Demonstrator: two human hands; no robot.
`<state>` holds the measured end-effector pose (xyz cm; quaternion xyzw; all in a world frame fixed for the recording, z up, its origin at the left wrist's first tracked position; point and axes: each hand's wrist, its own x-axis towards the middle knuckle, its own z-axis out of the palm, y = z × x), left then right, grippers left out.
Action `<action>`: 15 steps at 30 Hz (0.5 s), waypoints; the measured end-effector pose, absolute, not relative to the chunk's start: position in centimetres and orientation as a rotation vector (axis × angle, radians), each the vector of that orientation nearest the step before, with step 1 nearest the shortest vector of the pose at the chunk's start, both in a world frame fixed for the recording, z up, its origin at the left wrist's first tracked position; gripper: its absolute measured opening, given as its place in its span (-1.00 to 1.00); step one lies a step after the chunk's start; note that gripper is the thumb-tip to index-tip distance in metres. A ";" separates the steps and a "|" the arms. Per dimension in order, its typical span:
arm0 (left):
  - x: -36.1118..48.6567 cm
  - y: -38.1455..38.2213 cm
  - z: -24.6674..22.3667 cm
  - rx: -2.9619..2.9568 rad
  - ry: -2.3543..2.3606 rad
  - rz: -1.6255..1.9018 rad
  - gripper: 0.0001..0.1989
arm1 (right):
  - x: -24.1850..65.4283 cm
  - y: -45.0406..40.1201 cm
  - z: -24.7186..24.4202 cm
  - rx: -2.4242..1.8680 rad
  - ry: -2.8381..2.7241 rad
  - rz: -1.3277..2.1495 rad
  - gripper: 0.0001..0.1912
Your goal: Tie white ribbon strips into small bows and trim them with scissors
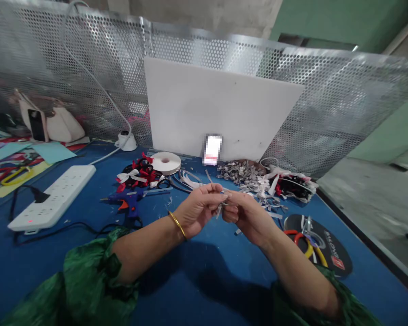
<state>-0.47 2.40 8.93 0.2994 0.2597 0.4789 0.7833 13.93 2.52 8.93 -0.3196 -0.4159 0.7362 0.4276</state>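
Note:
My left hand [201, 206], with a gold bangle at the wrist, is closed in a pinch over the middle of the blue table. Right against it, my right hand [246, 213] pinches too, its fingertips meeting those of the left. Between them shows a small greyish-white ribbon piece [219, 209], mostly covered by the fingers; its exact shape cannot be made out. Beyond the hands lie loose pale ribbon strips [190, 180] and a heap of small grey ribbon pieces [243, 174].
A blue glue gun [131, 201], a white ribbon roll [166, 162] and red-and-black hair ties with bows [141, 174] lie left. Further left is a white power strip [54, 199]. Scissors [308, 242] rest on a black disc [340, 253] at right. A phone [212, 149] leans against a white board [217, 108].

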 end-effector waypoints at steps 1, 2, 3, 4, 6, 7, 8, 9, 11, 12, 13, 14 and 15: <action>-0.4 2.4 8.8 0.655 0.558 1.035 -0.73 | 13.8 2.6 8.7 -0.796 -1.031 1.822 -0.73; -0.3 2.5 8.6 0.655 0.552 1.036 -0.74 | 13.7 2.6 8.5 -0.793 -1.023 1.798 -0.74; -0.3 2.6 8.5 0.648 0.544 1.035 -0.75 | 13.5 2.5 8.3 -0.790 -1.011 1.774 -0.74; -0.3 2.6 8.4 0.638 0.537 1.027 -0.76 | 13.3 2.5 8.2 -0.787 -0.994 1.756 -0.74; -0.3 2.7 8.2 0.612 0.530 1.004 -0.76 | 13.0 2.4 7.9 -0.777 -0.944 1.753 -0.73; -0.3 2.8 8.2 0.595 0.531 0.998 -0.76 | 13.0 2.4 7.9 -0.768 -0.908 1.769 -0.72; -0.3 2.8 8.2 0.578 0.533 0.999 -0.76 | 13.0 2.4 7.8 -0.757 -0.865 1.794 -0.71; -0.3 2.8 8.3 0.562 0.537 1.006 -0.76 | 13.0 2.4 7.8 -0.744 -0.818 1.826 -0.72; -0.3 2.7 8.5 0.535 0.550 1.039 -0.77 | 13.2 2.5 7.9 -0.716 -0.737 1.890 -0.72; -0.3 2.6 8.7 0.525 0.561 1.058 -0.77 | 13.3 2.5 8.0 -0.704 -0.711 1.919 -0.72; -0.3 2.6 8.8 0.518 0.575 1.071 -0.77 | 13.4 2.5 8.1 -0.694 -0.697 1.944 -0.71; -0.3 2.6 8.9 0.513 0.590 1.079 -0.78 | 13.4 2.4 8.2 -0.689 -0.696 1.960 -0.71; -0.3 2.5 9.0 0.511 0.603 1.082 -0.78 | 13.5 2.4 8.3 -0.688 -0.705 1.969 -0.70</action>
